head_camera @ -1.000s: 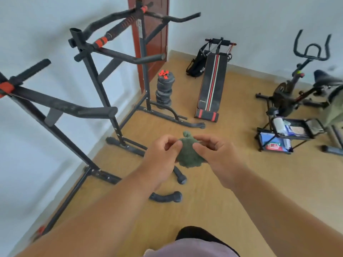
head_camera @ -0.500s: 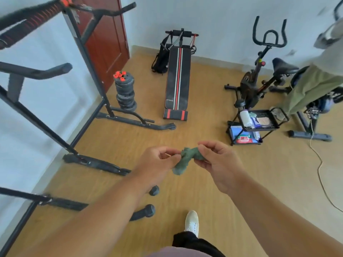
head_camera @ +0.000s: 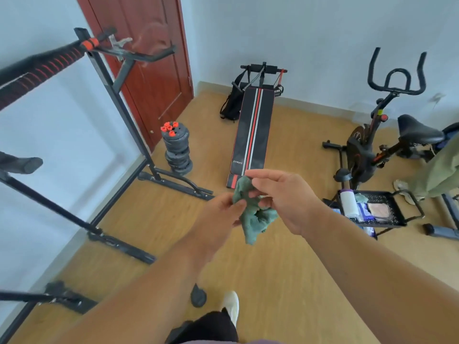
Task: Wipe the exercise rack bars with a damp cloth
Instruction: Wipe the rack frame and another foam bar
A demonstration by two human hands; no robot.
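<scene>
A crumpled green cloth (head_camera: 255, 217) hangs in front of me at mid-frame. My left hand (head_camera: 218, 214) pinches its left edge, and my right hand (head_camera: 283, 197) pinches its upper part from the right. The black exercise rack (head_camera: 124, 105) stands along the left wall, away from both hands. Its top bar (head_camera: 39, 68) has red-striped grip and an orange collar. Lower black bars (head_camera: 49, 207) slant down to the floor feet.
A stack of black weight plates (head_camera: 177, 150) stands by the red door (head_camera: 154, 70). A sit-up bench (head_camera: 250, 135) lies ahead. An exercise bike (head_camera: 372, 145) and a black tray cart (head_camera: 372, 209) are on the right. A dumbbell end (head_camera: 198, 297) lies near my shoe.
The view has swung away from the rack towards the room. Both hands have risen and reworked the cloth, which now hangs looser; the right hand grips it higher.
</scene>
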